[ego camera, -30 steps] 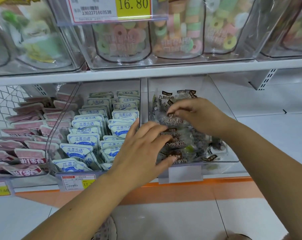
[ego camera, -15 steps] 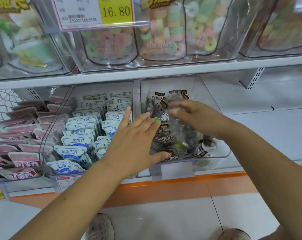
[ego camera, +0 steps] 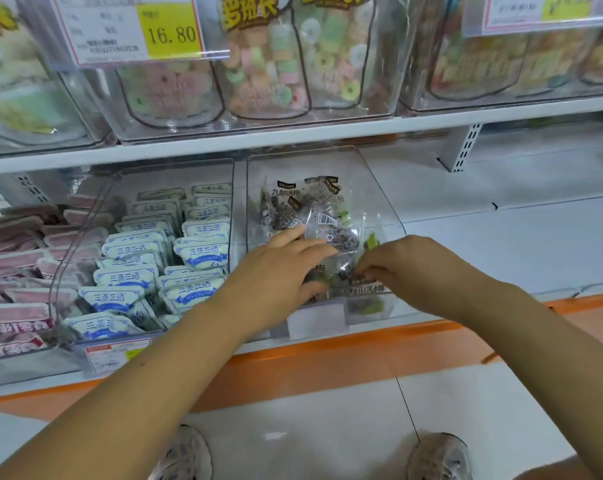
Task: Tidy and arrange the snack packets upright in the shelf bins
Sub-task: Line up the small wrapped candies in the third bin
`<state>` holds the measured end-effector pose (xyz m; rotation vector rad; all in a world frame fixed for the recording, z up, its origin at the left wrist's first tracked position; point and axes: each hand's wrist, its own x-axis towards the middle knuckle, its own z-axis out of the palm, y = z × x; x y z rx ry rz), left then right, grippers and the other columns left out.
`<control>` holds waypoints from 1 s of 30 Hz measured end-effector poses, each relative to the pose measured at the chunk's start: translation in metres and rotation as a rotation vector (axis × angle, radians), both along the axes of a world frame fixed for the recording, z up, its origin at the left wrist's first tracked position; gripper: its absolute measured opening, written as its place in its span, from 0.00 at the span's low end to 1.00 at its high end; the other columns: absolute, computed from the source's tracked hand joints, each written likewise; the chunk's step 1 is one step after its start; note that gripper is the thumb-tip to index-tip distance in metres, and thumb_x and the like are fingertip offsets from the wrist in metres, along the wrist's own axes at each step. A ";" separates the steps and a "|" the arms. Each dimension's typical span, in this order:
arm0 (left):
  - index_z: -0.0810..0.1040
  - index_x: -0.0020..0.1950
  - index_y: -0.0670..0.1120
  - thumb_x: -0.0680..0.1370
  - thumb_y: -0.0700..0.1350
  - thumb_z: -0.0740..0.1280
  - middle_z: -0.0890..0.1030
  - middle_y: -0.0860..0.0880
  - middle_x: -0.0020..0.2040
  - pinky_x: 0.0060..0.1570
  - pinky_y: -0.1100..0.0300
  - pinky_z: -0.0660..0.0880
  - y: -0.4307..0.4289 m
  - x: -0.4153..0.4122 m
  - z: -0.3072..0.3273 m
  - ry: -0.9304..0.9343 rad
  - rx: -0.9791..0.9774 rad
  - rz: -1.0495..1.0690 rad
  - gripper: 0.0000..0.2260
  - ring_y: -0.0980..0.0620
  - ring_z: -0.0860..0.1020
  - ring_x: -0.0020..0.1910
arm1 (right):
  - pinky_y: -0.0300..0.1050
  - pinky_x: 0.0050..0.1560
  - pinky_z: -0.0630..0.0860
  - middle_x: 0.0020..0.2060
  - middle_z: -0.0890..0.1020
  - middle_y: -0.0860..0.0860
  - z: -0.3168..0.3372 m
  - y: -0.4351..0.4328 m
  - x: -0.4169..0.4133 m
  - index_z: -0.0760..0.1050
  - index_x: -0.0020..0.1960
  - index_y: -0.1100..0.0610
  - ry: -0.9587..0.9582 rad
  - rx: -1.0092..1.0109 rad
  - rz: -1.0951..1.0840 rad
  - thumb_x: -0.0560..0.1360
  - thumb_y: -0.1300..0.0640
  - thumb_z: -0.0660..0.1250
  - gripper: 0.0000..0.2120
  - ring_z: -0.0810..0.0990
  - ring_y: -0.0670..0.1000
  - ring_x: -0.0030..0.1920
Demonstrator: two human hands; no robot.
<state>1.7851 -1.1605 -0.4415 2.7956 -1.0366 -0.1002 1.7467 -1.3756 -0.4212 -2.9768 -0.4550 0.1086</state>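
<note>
Left hand (ego camera: 279, 268) flat, fingers straight, presses the plum packets (ego camera: 313, 216) toward 12 o'clock, likely bracing the heap. Right hand (ego camera: 407, 268) pinches a front packet (ego camera: 362, 289) at the clear bin's (ego camera: 374, 197) 5 o'clock corner, probably to stand it upright.

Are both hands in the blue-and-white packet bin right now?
No: the left hand presses and the right hand pinches the clear plum packets in the right-hand bin, beside the blue-and-white packets.

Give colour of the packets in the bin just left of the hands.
The packets are white with blue lettering; head view shows it best.
</note>
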 end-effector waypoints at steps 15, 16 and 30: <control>0.60 0.76 0.60 0.78 0.62 0.62 0.61 0.56 0.77 0.71 0.53 0.58 -0.020 -0.016 0.010 0.046 -0.013 0.065 0.28 0.52 0.61 0.74 | 0.39 0.50 0.73 0.52 0.81 0.41 0.000 -0.014 -0.010 0.79 0.59 0.41 -0.016 -0.017 0.035 0.81 0.52 0.59 0.12 0.78 0.44 0.51; 0.68 0.73 0.61 0.79 0.61 0.62 0.63 0.57 0.75 0.70 0.53 0.58 -0.022 -0.017 0.008 0.023 -0.025 0.050 0.22 0.52 0.63 0.72 | 0.38 0.51 0.73 0.53 0.81 0.41 0.002 -0.015 -0.012 0.79 0.59 0.41 0.024 -0.001 0.034 0.81 0.52 0.59 0.13 0.78 0.44 0.52; 0.82 0.54 0.63 0.79 0.57 0.64 0.76 0.58 0.56 0.50 0.60 0.50 -0.013 -0.017 -0.025 -0.121 -0.186 0.052 0.08 0.51 0.73 0.57 | 0.52 0.67 0.62 0.65 0.70 0.44 0.027 -0.009 0.073 0.72 0.65 0.37 0.274 -0.509 0.163 0.75 0.51 0.66 0.20 0.59 0.52 0.68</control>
